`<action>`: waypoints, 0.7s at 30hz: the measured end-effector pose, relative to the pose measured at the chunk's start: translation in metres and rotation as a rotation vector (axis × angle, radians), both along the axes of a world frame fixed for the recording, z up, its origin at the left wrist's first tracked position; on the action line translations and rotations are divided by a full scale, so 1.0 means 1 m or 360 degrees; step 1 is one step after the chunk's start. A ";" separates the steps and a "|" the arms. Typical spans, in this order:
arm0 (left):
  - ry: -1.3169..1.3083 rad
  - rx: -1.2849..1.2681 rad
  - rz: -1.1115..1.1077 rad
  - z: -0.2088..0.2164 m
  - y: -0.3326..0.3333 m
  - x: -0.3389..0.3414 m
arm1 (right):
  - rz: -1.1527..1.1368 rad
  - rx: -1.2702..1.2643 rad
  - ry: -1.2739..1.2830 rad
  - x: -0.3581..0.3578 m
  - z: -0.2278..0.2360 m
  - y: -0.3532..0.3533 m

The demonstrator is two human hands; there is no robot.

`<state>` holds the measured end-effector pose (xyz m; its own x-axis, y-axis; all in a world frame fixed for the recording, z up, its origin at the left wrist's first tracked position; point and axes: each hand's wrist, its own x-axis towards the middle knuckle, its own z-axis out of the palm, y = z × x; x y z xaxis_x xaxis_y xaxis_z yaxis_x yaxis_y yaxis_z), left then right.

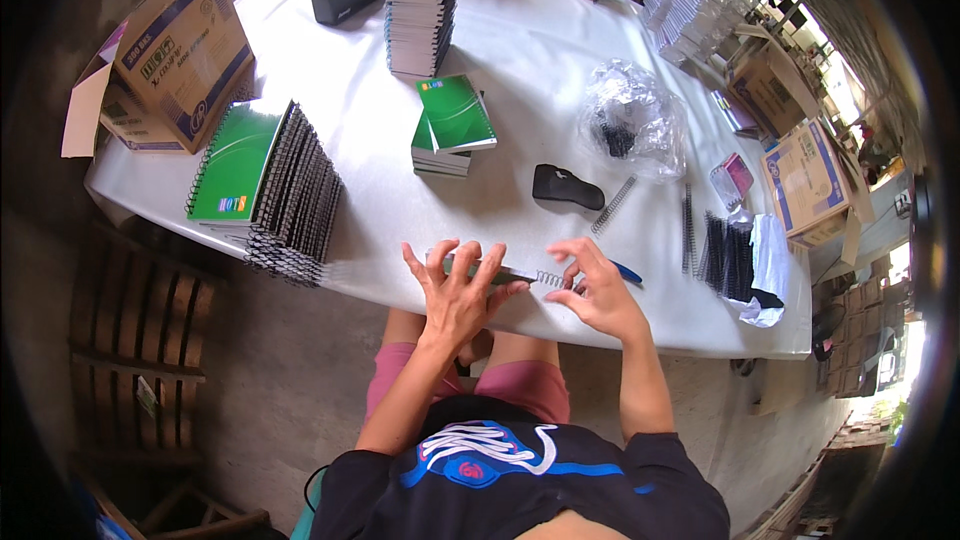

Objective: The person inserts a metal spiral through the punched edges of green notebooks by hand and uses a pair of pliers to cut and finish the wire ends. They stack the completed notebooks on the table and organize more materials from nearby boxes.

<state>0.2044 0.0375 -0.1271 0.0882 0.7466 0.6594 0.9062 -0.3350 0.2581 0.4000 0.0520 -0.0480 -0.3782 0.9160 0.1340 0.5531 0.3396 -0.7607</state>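
Along the tabletop's near edge, about its middle: one thin notebook, seen nearly edge-on, with a wire coil projecting from its right end. Left hand: fingers fanned wide, thumb on the near side, notebook held between. Right hand: half-curled, thumb and forefinger apart about the coil; whether they grip it cannot be told. Just beyond the right hand: blue pen.

Toward the near right corner: bundle of black coils, beside white wrapping. Toward the near left corner: stack of coil-bound notebooks, green cover uppermost.

Farther in: loose coil; black case; small pile of green notebooks; clear plastic bag containing black coils.

Toward the far edge: tall notebook stack; black tape dispenser, left of it.
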 end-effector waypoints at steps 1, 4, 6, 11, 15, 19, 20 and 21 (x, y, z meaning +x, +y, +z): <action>0.0052 0.0010 -0.0001 -0.001 -0.001 0.000 | 0.0080 0.0003 -0.0032 0.005 -0.006 0.000; -0.0090 -0.0117 -0.0093 -0.005 0.001 0.005 | 0.0270 -0.0216 -0.0068 0.017 -0.011 0.004; -0.0189 -0.0150 -0.0166 -0.004 0.004 0.006 | 0.0323 -0.0679 0.0004 0.019 -0.008 0.015; -0.0380 -0.0042 -0.0235 0.005 0.011 0.004 | -0.0066 0.0828 -0.0686 0.028 -0.025 0.087; -0.0326 -0.0036 -0.0264 0.010 0.011 0.002 | -0.0231 0.0509 -0.0536 0.034 -0.042 0.111; -0.0357 -0.0044 -0.0257 0.011 0.009 -0.001 | 0.0164 -0.0314 0.1336 0.047 -0.046 0.077; -0.0373 -0.0049 -0.0267 0.008 0.009 0.000 | 0.0586 -0.0410 0.1256 0.047 -0.043 0.070; -0.0383 -0.0053 -0.0273 0.006 0.009 0.000 | 0.1011 -0.0501 0.1164 0.041 -0.041 0.063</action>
